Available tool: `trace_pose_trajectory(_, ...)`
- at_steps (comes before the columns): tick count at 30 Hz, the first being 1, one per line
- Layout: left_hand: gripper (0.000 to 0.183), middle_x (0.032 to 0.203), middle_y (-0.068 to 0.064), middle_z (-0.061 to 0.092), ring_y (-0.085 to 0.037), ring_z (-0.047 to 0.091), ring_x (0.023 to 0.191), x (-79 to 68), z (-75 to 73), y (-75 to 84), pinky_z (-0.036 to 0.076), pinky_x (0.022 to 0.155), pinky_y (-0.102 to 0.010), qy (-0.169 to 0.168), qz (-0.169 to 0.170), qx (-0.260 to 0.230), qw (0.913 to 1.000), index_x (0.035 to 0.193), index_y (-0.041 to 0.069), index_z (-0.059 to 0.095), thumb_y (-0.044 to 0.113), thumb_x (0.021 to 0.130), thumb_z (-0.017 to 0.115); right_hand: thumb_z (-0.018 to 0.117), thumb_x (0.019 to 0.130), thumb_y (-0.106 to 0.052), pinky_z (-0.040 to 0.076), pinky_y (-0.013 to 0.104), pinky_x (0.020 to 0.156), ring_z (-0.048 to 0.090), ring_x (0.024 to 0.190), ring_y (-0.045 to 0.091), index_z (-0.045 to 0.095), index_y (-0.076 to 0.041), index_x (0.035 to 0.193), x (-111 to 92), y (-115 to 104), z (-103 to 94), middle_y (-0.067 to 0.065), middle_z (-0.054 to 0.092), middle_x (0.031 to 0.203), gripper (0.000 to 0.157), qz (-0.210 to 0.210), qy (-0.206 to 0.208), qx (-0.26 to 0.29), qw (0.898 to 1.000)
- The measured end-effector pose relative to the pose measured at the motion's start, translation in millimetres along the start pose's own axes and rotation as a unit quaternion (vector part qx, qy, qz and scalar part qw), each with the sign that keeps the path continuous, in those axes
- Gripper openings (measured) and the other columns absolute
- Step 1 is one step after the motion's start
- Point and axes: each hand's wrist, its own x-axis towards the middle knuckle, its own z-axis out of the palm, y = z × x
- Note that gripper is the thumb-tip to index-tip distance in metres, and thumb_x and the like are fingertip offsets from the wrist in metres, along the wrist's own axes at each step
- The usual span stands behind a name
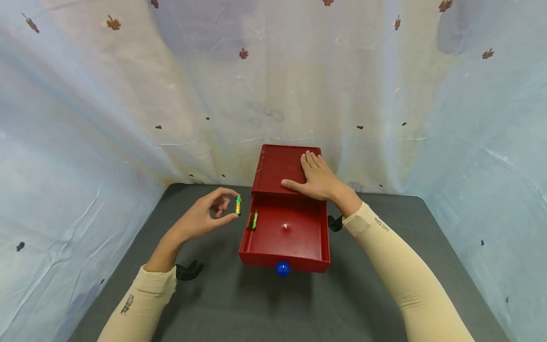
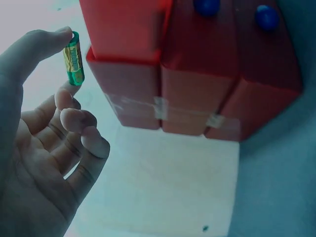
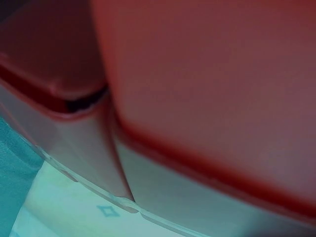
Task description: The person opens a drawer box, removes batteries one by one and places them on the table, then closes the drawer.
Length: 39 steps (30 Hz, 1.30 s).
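Note:
My left hand point(image 1: 204, 216) pinches a small green and gold battery point(image 1: 238, 205) end to end between thumb and forefinger, left of the red drawer unit point(image 1: 275, 166). In the left wrist view the battery point(image 2: 74, 59) sits between the two fingertips, the other fingers loosely bent. The top drawer point(image 1: 295, 242) is pulled out toward me, with a blue knob point(image 1: 282, 269) on its front. Against the drawer's left wall lies a second battery point(image 1: 254, 220). My right hand point(image 1: 318, 178) rests on the unit's top with fingers spread and holds nothing; its own wrist view shows only red unit sides.
The unit stands on a dark grey table point(image 1: 205, 304), near a pale hanging sheet point(image 1: 273, 95) with leaf prints. Lower drawers with blue knobs point(image 2: 267, 18) show in the left wrist view. Clear tape point(image 2: 160, 107) runs along the unit's side.

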Motion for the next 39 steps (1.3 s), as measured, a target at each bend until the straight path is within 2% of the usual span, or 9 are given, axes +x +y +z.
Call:
trace_pose_trajectory(6,0.045,0.089,-0.013,0.055,-0.015,0.048,0.067,-6.5,-0.4,-17.6,0.042,0.067,-0.032,-0.012,-0.012,0.016,0.9997,0.136,0.019,0.061,0.024,0.097,0.084,0.044,0.098,-0.081,-0.003,0.048,0.133,-0.004,0.167,0.034,0.006,0.001,0.17,-1,0,-0.3,0.02,0.001,0.179,0.116,0.002,0.005,-0.001,1.0)
trace_pose_trajectory(16,0.047,0.087,0.003,0.052,-0.011,0.048,0.067,-12.8,-0.9,-46.4,0.044,0.066,-0.03,-0.034,-0.023,0.045,0.9982,0.139,0.016,0.06,0.023,0.098,0.083,0.043,0.099,-0.081,-0.002,0.047,0.133,-0.003,0.167,0.034,0.007,0.001,0.17,-2,-1,-1.2,0.02,0.002,0.179,0.115,0.004,0.005,0.003,1.0)
trace_pose_trajectory(27,0.047,0.087,-0.002,0.055,-0.01,0.047,0.066,-14.8,7.6,-83.9,0.042,0.065,-0.029,-0.054,-0.056,0.049,0.9958,0.139,0.011,0.06,0.024,0.099,0.081,0.044,0.099,-0.08,-0.003,0.047,0.133,-0.004,0.167,0.034,0.005,0.001,0.17,-3,-1,0.4,0.019,0.001,0.179,0.115,0.004,0.002,0.003,1.0)
trace_pose_trajectory(33,0.045,0.089,0.001,0.056,-0.01,0.047,0.067,-17.1,8.9,-103.6,0.042,0.064,-0.029,-0.064,-0.074,0.046,0.9942,0.139,0.01,0.06,0.025,0.101,0.08,0.044,0.099,-0.08,-0.003,0.047,0.133,-0.003,0.167,0.034,0.006,0.001,0.17,-3,-1,0.4,0.019,0.001,0.179,0.115,0.005,0.004,0.005,1.0)
trace_pose_trajectory(39,0.045,0.092,-0.001,0.057,-0.014,0.051,0.073,-17.6,11.3,-122.9,0.044,0.068,-0.029,-0.088,-0.101,0.033,0.9905,0.14,0.008,0.059,0.026,0.103,0.077,0.045,0.099,-0.08,-0.003,0.047,0.133,-0.003,0.167,0.034,0.006,0.001,0.17,-3,-1,0.4,0.019,0.002,0.179,0.114,0.003,0.006,0.001,1.0)
